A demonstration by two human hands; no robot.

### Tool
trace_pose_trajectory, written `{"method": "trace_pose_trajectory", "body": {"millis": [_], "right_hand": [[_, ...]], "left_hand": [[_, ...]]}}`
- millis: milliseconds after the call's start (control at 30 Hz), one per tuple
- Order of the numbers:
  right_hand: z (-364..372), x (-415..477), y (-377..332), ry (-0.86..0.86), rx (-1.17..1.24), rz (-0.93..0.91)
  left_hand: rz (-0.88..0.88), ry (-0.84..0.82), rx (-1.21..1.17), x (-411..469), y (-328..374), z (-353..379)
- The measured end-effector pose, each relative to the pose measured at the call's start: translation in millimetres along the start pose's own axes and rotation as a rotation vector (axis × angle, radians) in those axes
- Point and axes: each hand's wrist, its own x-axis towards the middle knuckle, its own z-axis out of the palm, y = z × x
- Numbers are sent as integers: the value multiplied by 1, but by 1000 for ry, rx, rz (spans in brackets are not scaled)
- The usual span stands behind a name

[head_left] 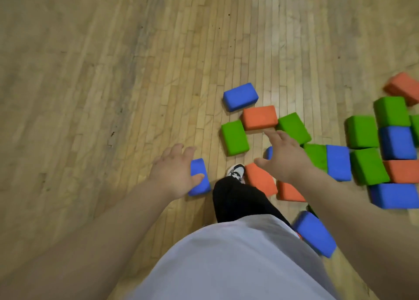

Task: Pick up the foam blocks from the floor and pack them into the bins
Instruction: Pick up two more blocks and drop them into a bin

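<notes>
Looking straight down at a wide plank floor (90, 73), no bins anywhere in shot, so no telling yet where to pack. Next biggest, a pale shirt (226, 265) and a black trouser leg (235, 200), bent forward over the mess, presumably to get both arms down to block level at once. Foam blocks (361, 132) strewn on the floor ahead and off to the right, bunched edge to edge in places, looking dumped rather than arranged. Left hand (174, 172) wrapped round a blue block (200, 183), thumb over the near face and fingers curled past the far edge, probably gripping across the narrow side for an easy one-handed carry; can't tell whether lifted or just resting on the boards. Right hand (283, 154) spread wide and holding nothing, hovering above the cluster near an orange block (259, 117) and a green block (293, 127), most likely lining up a second grab to save a trip. Counting the visible ones: seven blue, including the held one and one mostly hidden behind the right hand; five orange, plus maybe a sliver by the shirt hem; six green, plus a cut-off bit at the right edge. Smallest of all, one black-and-white shoe (237, 172) poking out between the hands. Judging by the pile, barely started.
</notes>
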Motion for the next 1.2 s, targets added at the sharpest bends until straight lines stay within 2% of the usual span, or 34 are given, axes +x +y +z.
{"method": "trace_pose_trajectory", "body": {"millis": [133, 367, 600, 833, 1067, 1200], "right_hand": [[-11, 74, -6, -85, -11, 10], [-49, 178, -7, -192, -72, 30], [-30, 282, 19, -195, 63, 227], [72, 419, 58, -271, 240, 488], [265, 594, 107, -359, 352, 540], [366, 643, 126, -438, 359, 577]], "left_hand": [[-29, -46, -16, 66, -14, -26], [59, -80, -33, 181, -5, -87], [188, -179, 53, 344, 5, -102], [367, -358, 235, 582, 32, -33], [484, -295, 259, 812, 54, 122], [455, -266, 291, 896, 56, 211]]}}
